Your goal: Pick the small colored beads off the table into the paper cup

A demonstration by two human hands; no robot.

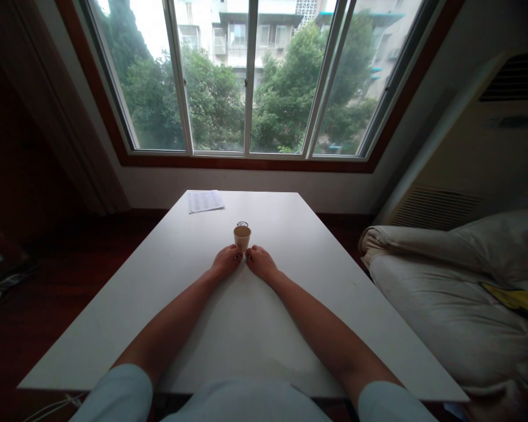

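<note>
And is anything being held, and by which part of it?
I cannot tell: the left hand and right hand are beside the cup, near its base.

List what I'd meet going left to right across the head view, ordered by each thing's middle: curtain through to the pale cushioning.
Curtain → papers → left hand → cup → right hand → pale cushioning.

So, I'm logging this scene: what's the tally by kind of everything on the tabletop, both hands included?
Cup: 1
Paper pile: 1
Ring-shaped item or mark behind the cup, unclear which: 1
Left hand and right hand: 2
Total: 5
</note>
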